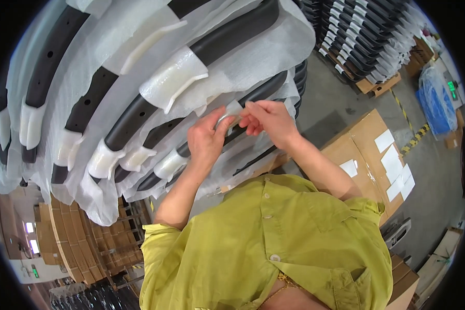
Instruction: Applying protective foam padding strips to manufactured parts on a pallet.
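My left hand [206,136] is closed, thumb and fingers pinching a small, shiny, translucent piece [232,109] that looks like clear tape or film. Just to its right my right hand [272,122] is closed too, its fingertips drawn together by the edge of that piece. What the right fingers hold is too small to make out. Both hands are over a dark, curved bar [263,89] in the stack in front of me. Around this and neighbouring bars sit white foam wraps [171,77], with thin white foam sheets [258,45] between the layers.
More wrapped dark bars [369,36] are stacked on a pallet at the far right. A large cardboard box [359,139] with white paper sheets [392,160] stands to my right. Blue goods under plastic [435,101] lie beyond. Stacked cartons [70,243] stand at the lower left.
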The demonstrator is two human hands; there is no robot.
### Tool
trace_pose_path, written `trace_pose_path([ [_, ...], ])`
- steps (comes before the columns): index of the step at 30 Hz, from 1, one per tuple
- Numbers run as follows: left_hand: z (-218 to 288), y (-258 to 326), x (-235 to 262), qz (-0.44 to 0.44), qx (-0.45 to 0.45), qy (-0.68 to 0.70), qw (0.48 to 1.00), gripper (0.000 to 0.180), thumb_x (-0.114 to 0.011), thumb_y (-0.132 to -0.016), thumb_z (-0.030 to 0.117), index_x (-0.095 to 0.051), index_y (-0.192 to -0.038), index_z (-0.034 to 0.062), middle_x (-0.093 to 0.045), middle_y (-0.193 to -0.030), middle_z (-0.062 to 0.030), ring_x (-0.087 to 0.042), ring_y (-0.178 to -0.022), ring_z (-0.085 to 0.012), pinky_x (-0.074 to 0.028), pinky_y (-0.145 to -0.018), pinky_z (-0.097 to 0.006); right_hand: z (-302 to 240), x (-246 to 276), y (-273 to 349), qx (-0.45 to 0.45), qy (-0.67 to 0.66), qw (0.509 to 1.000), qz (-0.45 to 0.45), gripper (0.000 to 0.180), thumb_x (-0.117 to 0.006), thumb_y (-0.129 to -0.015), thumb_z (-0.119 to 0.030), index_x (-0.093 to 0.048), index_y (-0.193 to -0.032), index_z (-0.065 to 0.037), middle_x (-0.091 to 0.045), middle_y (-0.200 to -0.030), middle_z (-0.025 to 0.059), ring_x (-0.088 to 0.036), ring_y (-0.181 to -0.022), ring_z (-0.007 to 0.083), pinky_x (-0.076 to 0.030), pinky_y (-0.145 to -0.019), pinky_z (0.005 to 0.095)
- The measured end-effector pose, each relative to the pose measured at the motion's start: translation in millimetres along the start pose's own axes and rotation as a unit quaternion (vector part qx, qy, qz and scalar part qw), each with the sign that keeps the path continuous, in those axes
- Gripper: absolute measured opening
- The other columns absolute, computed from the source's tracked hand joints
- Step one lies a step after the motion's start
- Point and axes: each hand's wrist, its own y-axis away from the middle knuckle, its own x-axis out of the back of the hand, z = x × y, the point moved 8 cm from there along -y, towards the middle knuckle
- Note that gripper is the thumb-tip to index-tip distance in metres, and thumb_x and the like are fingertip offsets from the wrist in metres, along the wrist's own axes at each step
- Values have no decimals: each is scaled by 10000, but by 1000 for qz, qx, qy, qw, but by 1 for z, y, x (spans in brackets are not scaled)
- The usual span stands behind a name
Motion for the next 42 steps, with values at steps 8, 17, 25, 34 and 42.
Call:
trace_pose_path([
  [8,-7,9,6,25,50,-1,998,205,-514,-792,183,-608,-890,28,-582,-745,-185,-587,-670,-300,-453,-590,-336,-45,-64,64,539,500,677,42,201,-496,-669,-78,-525,-851,2,-530,-903,102,-508,-865,262,-414,-761,334],
  [17,2,1,-7,-37,-28,20,999,284,-426,-814,83,-510,-1064,-24,-558,-1015,-172,-551,-918,-249,-413,-794,-309,-24,-63,24,508,632,584,37,140,-520,-618,-147,-537,-714,-46,-529,-763,86,-508,-789,226,-381,-771,344],
  [25,4,20,-1,-196,-99,-47,975,470,-573,-762,125,-406,-1170,-35,-499,-1108,-147,-478,-953,-189,-364,-838,-291,-35,-38,65,575,549,570,207,168,-518,-635,-152,-509,-746,-25,-503,-837,101,-471,-875,251,-370,-802,361],
  [34,31,24,-4,-196,-142,-195,951,381,-610,-746,185,-517,-1022,-61,-588,-780,-181,-568,-689,-247,-456,-637,-306,31,34,107,283,522,751,288,168,-531,-633,-111,-539,-766,-8,-519,-886,125,-470,-907,273,-384,-779,361],
  [42,41,47,18,-6,-272,50,961,406,-556,-790,220,-470,-1120,-2,-555,-1012,-134,-534,-906,-207,-411,-804,-266,205,187,298,-126,356,740,556,270,-564,-654,-193,-588,-893,-68,-578,-904,127,-531,-874,288,-423,-765,372],
])
